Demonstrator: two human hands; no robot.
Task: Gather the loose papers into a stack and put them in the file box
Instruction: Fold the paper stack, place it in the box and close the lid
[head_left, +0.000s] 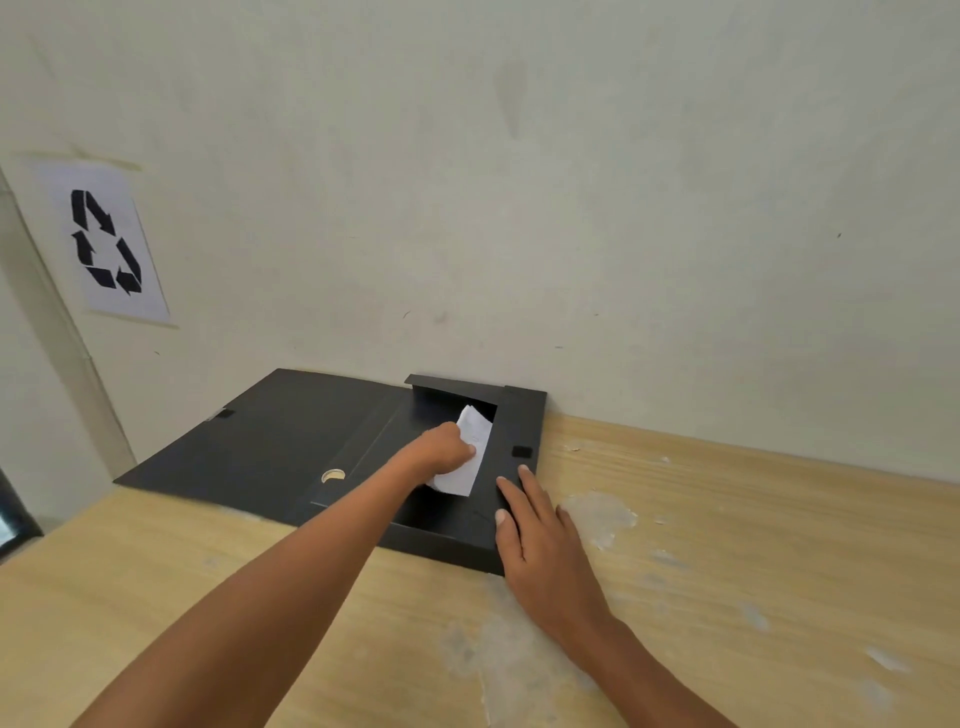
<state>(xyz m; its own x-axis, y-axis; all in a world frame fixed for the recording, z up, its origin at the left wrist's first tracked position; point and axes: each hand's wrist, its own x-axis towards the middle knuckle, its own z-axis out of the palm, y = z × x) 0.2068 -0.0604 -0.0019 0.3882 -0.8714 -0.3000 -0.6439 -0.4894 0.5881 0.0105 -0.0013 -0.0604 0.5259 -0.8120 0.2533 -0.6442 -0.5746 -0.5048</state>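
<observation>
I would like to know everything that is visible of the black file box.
The file box is black, seemingly stiff card or plastic. It lies open on the wooden table, its back edge at the wall. The lid is spread flat to the left; a round hole is in the spine. The left hand holds white papers in its tray; the right hand rests on its right flap.

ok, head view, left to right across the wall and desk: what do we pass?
Recycling sign → file box lid → left hand gripping the papers → right hand → pale smear.
</observation>
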